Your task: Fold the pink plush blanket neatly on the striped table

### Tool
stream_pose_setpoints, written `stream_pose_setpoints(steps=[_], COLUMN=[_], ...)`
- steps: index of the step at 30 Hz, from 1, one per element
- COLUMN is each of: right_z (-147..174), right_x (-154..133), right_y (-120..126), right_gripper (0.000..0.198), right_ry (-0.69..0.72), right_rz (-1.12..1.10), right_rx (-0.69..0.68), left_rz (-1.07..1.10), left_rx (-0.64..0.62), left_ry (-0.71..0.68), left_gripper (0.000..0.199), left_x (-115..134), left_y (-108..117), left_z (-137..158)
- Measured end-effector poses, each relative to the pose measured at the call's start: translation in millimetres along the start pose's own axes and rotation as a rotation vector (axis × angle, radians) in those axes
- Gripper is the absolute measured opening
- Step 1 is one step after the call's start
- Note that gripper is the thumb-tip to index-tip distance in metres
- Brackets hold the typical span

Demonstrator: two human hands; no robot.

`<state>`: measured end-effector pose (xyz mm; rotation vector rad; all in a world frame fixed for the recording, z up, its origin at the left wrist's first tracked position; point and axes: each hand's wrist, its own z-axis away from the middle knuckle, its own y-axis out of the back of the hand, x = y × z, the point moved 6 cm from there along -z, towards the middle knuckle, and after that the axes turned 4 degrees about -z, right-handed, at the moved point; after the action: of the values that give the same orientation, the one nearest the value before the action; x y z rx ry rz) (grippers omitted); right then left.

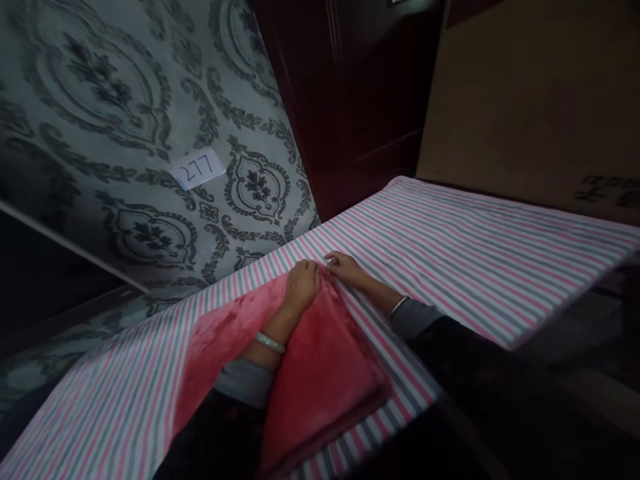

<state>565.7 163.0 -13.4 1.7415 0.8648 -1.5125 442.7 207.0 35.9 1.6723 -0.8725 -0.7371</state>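
Note:
A red plush blanket [325, 360] lies folded in layers, with a single-looking flap [220, 333] spread out to its left. My left hand [303, 283] rests on the far edge of the fold, its fingers curled over and closed on the fabric. Close beside it, my right hand [345, 268] has its fingers bent and pinched at the far right corner of the same blanket. Part of the fingertips is hidden from me. Underneath is a striped sheet [450, 247] in pink, white and grey.
Patterned wallpaper [100, 120] with a paper marked 277 [198, 168] rises at the left. A dark red door or panel [345, 100] stands beyond the sheet. At the back right leans a large cardboard box [535, 100]. The sheet's right edge drops off into dark space.

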Motion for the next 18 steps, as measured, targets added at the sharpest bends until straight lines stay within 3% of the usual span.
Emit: stream_pose_setpoints(steps=[6, 9, 13, 16, 18], right_z=[61, 105, 147, 162, 164], right_x=[-3, 7, 16, 14, 9], right_y=[30, 50, 63, 58, 50], right_gripper=[0.032, 0.027, 0.025, 0.025, 0.026], right_ry=[-0.081, -0.144, -0.208, -0.255, -0.277], right_rz=[-0.136, -0.199, -0.270, -0.257, -0.251], right_rx=[-0.025, -0.044, -0.067, -0.080, -0.085], left_rz=[0.162, 0.249, 0.365, 0.359, 0.315], left_rx=[-0.089, -0.097, -0.098, -0.032, 0.057], left_ry=[0.041, 0.021, -0.027, 0.117, 0.285], left_gripper=[0.031, 0.036, 0.050, 0.056, 0.056], left_x=[-4, -7, -30, -78, -117], left_y=[22, 39, 57, 70, 78], left_z=[-2, 18, 82, 146, 191])
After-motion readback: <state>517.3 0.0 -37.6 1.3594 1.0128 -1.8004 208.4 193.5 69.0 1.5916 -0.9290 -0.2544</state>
